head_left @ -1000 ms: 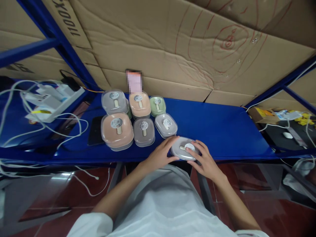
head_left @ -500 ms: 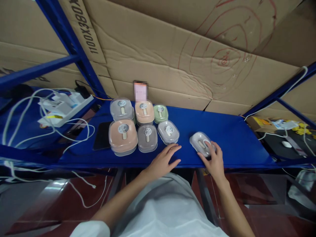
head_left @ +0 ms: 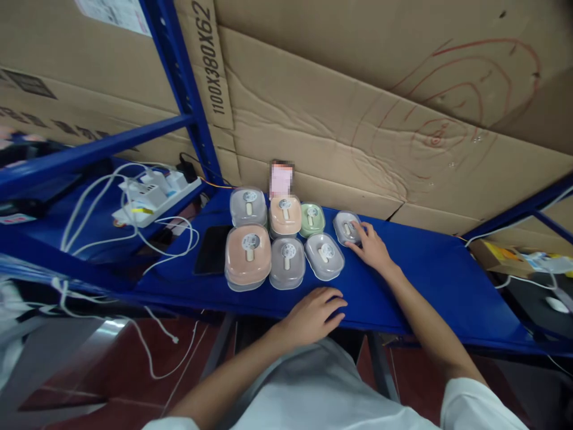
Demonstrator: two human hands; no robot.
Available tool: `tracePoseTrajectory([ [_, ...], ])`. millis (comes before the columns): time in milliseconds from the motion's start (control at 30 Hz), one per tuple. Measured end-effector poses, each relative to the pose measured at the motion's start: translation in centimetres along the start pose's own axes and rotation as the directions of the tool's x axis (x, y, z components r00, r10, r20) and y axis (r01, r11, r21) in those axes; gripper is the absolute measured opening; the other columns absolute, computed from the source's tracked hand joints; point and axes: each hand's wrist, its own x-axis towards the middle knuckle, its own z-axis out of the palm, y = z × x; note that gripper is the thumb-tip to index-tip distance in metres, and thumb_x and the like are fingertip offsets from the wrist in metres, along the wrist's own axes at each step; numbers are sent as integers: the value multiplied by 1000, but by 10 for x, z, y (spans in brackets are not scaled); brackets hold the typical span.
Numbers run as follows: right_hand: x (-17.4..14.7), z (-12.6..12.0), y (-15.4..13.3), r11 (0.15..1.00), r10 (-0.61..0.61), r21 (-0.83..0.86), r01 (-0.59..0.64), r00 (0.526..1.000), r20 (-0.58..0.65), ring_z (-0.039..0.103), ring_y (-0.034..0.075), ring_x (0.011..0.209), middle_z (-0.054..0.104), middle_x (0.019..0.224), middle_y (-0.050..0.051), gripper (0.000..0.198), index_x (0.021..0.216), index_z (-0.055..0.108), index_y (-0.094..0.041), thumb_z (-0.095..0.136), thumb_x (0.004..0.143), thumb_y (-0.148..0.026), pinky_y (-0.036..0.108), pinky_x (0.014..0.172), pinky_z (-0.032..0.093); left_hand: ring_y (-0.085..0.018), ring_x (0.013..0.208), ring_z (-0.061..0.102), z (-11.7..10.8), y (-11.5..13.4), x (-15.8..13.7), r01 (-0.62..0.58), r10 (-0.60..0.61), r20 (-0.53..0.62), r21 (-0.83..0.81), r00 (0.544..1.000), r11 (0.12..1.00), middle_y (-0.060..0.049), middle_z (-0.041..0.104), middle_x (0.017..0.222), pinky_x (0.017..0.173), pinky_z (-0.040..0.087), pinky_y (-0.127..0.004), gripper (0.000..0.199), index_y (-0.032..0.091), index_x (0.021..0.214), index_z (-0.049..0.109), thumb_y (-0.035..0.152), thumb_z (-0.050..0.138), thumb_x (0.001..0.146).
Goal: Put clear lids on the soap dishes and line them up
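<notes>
My right hand [head_left: 372, 248] grips a small grey lidded food container [head_left: 344, 234] at the back of the blue shelf, right of the green container [head_left: 312, 220]. Fingers and thumb wrap its right side. My left hand [head_left: 316, 313] rests near the shelf's front edge, fingers loosely apart and holding nothing. Beyond it sits a light grey container [head_left: 326, 269] with a round label. To its left are a dark grey container [head_left: 287, 276] and a stacked peach container [head_left: 248, 272]. Behind these stand a large grey container [head_left: 248, 222] and another peach one [head_left: 285, 224].
A phone with a blurred screen [head_left: 281, 179] leans against the cardboard wall [head_left: 322, 113]. A dark flat tablet-like slab [head_left: 209, 251] lies left of the containers. White cables and a power strip [head_left: 156, 203] are at the left. Blue shelf posts [head_left: 179, 77] frame the workplace.
My right hand has carried the small grey container from the front right to the back, beside the green one. My left hand stays near the front edge. The camera view has shifted.
</notes>
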Motion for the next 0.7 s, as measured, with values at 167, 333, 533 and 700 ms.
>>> tracePoseTrajectory([
  [167, 13, 23, -10, 965, -60, 250, 82, 994, -95, 61, 33, 137, 50, 156, 18, 61, 164, 40, -24, 43, 110, -52, 53, 114, 55, -23, 121, 70, -7, 3, -5, 3, -8, -111, -39, 994, 999, -10, 70, 135, 108, 59, -42, 23, 25, 123, 73, 22, 61, 105],
  [333, 2, 30, -13, 938, -106, 329, 111, 994, -34, 43, 33, 156, 41, 167, 17, 59, 167, 35, -27, 44, 111, -44, 59, 126, 43, -24, 121, 70, -14, 3, -4, 67, -73, -58, -98, 996, 993, -10, 71, 134, 105, 61, -42, 22, 26, 123, 73, 22, 63, 103],
  [533, 0, 25, -12, 911, -66, 408, 65, 998, -10, 36, 31, 162, 23, 179, 13, 62, 172, 24, -31, 40, 113, -39, 57, 130, 38, -23, 120, 70, -29, 8, -7, 9, -25, -151, -102, 988, 995, -12, 73, 129, 101, 63, -40, 27, 24, 124, 69, 14, 61, 101],
  [700, -4, 18, -16, 914, -79, 397, 78, 997, -14, 39, 31, 161, 27, 178, 11, 62, 172, 22, -37, 41, 113, -33, 59, 129, 41, -25, 122, 70, -47, 5, -12, 55, -1, -295, 175, 956, 983, -11, 75, 120, 102, 63, -43, 35, 23, 120, 71, 4, 59, 93],
])
